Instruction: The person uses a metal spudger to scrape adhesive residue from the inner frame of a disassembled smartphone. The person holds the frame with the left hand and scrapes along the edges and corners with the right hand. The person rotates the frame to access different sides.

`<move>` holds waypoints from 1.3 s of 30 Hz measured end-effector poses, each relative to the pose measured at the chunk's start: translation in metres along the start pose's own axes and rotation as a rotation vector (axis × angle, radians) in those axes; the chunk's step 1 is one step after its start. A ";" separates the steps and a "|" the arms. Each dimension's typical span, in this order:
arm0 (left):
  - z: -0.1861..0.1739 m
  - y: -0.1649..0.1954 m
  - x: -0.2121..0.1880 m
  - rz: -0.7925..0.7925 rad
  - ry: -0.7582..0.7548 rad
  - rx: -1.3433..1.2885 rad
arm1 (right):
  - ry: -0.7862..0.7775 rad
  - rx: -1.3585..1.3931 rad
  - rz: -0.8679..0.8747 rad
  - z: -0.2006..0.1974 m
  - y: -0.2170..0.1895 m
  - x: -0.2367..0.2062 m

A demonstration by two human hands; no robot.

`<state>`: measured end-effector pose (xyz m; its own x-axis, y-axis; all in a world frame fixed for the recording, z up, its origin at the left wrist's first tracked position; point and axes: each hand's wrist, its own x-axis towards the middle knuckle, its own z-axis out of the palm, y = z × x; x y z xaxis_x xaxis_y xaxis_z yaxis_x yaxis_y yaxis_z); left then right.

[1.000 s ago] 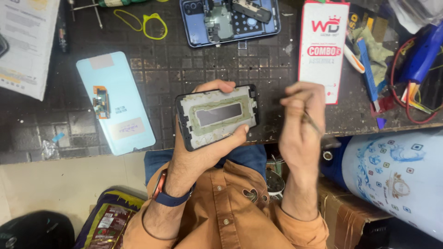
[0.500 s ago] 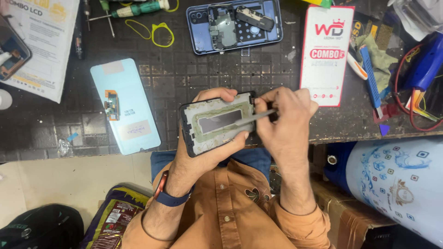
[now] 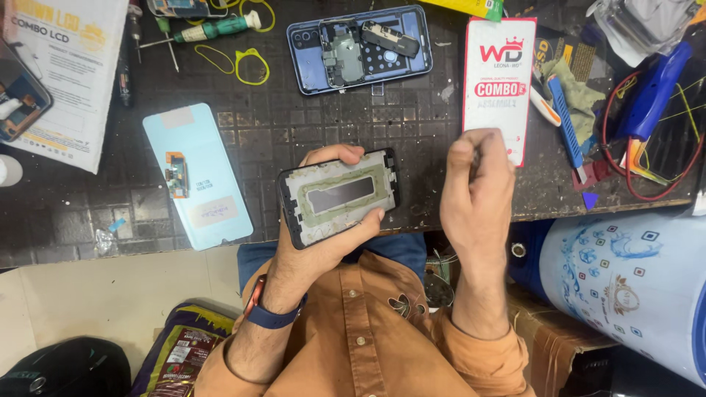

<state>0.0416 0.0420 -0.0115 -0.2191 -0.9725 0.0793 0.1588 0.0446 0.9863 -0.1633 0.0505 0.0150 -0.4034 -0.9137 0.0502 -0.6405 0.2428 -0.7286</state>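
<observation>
My left hand (image 3: 312, 257) grips a phone screen assembly (image 3: 340, 195) from below, inner side up, with a grey frame and a dark rectangular window in its middle. It hangs over the front edge of the dark gridded work mat (image 3: 294, 125). My right hand (image 3: 476, 187) is raised to the right of the assembly, clear of it, fingers pinched together. The thin metal tool it held is hidden behind the fingers. A dark blue band sits on my left wrist.
A light blue back panel (image 3: 197, 176) lies left on the mat. An opened blue phone body (image 3: 358, 45) lies at the back, beside a green screwdriver (image 3: 213, 31) and yellow rubber bands (image 3: 250, 66). A white-and-red packet (image 3: 498, 88), a blue cutter (image 3: 566, 117) and a patterned blue drum (image 3: 625, 279) are on the right.
My right hand, which was working the thin tool at the assembly's right edge, has lifted away to the right. My left hand keeps holding the assembly in the same place.
</observation>
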 end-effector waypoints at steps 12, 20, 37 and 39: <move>0.000 0.002 0.000 -0.037 0.001 -0.034 | 0.036 0.936 0.125 0.006 0.031 -0.028; -0.001 0.006 0.001 -0.032 -0.009 0.013 | 0.058 0.260 -0.452 0.023 0.035 -0.046; -0.002 0.007 0.001 -0.064 -0.018 0.043 | 0.100 0.131 -0.598 0.027 0.035 -0.046; -0.003 0.007 0.001 -0.066 -0.022 0.047 | 0.097 0.122 -0.596 0.026 0.034 -0.046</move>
<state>0.0449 0.0408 -0.0049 -0.2488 -0.9684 0.0170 0.0978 -0.0077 0.9952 -0.1493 0.0927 -0.0293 -0.0603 -0.8456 0.5304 -0.6968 -0.3448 -0.6289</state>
